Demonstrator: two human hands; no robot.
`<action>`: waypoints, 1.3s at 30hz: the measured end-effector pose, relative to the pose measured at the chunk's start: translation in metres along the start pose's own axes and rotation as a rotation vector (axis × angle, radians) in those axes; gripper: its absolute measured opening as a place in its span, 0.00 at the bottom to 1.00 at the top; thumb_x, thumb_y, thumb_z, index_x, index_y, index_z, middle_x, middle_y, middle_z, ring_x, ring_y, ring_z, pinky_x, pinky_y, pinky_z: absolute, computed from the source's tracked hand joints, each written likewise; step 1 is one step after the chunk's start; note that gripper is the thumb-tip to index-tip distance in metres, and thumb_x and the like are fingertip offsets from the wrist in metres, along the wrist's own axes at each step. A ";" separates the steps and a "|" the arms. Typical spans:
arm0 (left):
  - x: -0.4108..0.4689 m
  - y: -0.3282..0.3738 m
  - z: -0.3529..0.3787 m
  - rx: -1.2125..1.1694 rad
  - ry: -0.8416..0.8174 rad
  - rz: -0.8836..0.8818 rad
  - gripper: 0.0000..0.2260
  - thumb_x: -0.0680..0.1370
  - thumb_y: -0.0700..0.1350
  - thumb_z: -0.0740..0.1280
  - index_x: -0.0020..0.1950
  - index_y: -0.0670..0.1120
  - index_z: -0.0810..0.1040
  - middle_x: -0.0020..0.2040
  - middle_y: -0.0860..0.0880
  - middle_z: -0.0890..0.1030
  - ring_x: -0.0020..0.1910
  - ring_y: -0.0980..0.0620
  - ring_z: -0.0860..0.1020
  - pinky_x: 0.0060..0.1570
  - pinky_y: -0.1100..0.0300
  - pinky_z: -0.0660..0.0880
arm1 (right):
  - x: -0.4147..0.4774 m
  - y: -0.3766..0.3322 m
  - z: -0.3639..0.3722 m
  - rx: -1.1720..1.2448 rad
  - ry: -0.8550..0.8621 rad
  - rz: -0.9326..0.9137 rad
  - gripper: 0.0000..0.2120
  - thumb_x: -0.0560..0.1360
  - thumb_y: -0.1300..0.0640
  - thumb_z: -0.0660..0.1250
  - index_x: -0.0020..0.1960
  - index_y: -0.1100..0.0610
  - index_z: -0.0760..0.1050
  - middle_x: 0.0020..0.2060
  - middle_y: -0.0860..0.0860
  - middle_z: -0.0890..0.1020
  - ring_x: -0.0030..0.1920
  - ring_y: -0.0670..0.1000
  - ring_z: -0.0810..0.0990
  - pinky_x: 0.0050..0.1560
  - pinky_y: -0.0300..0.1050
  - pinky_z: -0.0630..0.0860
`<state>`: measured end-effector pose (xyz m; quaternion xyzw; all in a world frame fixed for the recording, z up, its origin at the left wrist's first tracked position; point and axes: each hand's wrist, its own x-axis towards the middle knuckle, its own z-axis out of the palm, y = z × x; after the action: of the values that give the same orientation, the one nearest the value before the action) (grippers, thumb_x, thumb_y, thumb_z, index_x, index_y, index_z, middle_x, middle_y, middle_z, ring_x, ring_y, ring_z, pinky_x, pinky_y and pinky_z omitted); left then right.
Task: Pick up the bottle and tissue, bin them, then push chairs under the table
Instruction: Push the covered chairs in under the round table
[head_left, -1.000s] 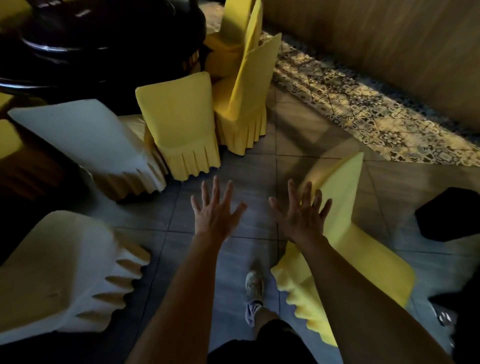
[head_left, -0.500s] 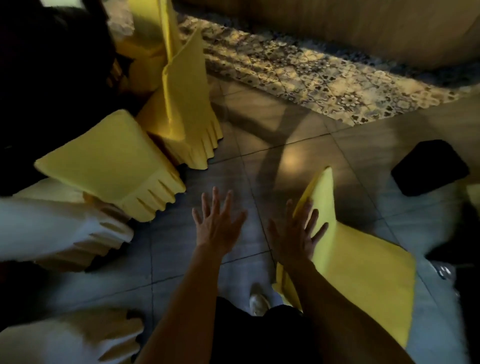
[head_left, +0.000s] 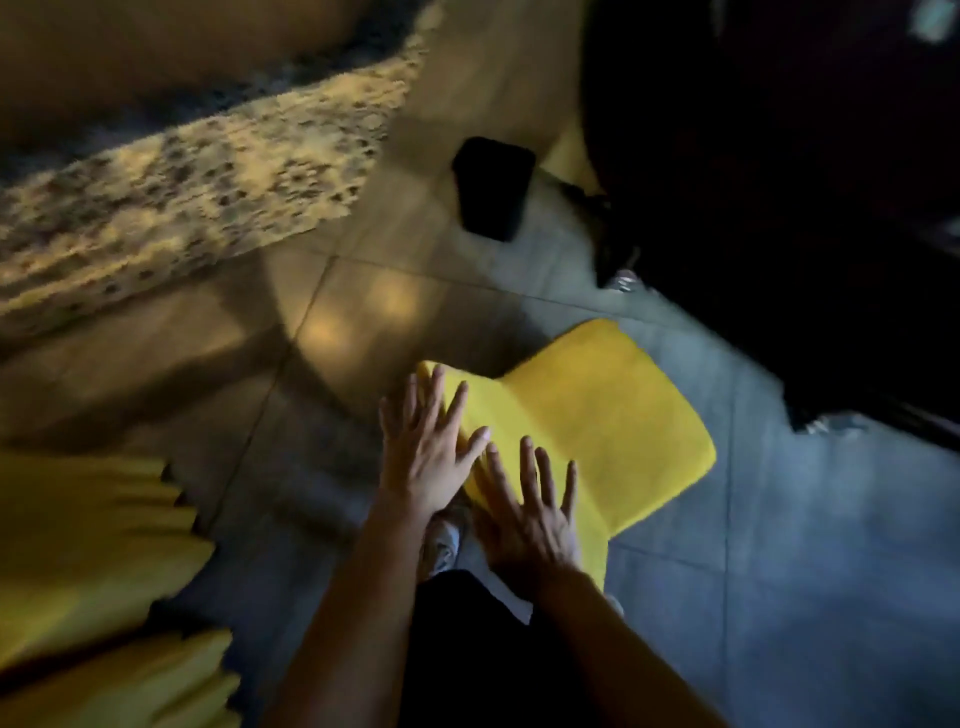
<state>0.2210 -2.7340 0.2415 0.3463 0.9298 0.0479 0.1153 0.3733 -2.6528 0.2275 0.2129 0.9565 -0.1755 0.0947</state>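
Dark table (head_left: 779, 208) fills the upper right. Yellow-covered chair (head_left: 613, 415) sits lower-centre, seat pointing up-right toward it, backrest nearest the person. Left hand (head_left: 423, 462) and right hand (head_left: 530, 519), flat with fingers spread, lie side by side at the backrest; contact unclear.

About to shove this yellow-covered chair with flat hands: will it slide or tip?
The chair probably slides: the tile floor looks smooth. Pushed high at its back, where the left hand and right hand are, it may tip. Its cloth likely shifts under palms.
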 end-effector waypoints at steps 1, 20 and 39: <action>0.006 -0.002 0.002 0.042 -0.041 0.087 0.33 0.79 0.69 0.49 0.80 0.54 0.64 0.83 0.47 0.54 0.81 0.36 0.51 0.73 0.30 0.56 | -0.002 -0.001 -0.001 -0.004 0.005 0.072 0.37 0.81 0.30 0.48 0.84 0.48 0.57 0.80 0.64 0.65 0.77 0.67 0.68 0.75 0.73 0.49; 0.087 -0.019 0.009 0.213 -0.044 0.868 0.32 0.79 0.66 0.45 0.72 0.54 0.76 0.81 0.46 0.62 0.80 0.42 0.60 0.76 0.32 0.44 | -0.001 -0.045 0.012 0.044 0.287 0.845 0.46 0.74 0.22 0.47 0.85 0.46 0.49 0.82 0.63 0.57 0.82 0.64 0.58 0.80 0.70 0.40; 0.105 -0.005 0.026 -0.006 0.068 0.768 0.31 0.79 0.68 0.46 0.74 0.55 0.72 0.80 0.47 0.65 0.79 0.43 0.62 0.77 0.39 0.52 | 0.014 -0.032 0.015 -0.039 0.448 0.986 0.40 0.76 0.30 0.51 0.83 0.48 0.57 0.81 0.60 0.64 0.79 0.62 0.66 0.80 0.68 0.48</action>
<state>0.1468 -2.6689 0.1962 0.6672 0.7355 0.1020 0.0592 0.3486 -2.6811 0.2195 0.6668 0.7431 -0.0428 -0.0364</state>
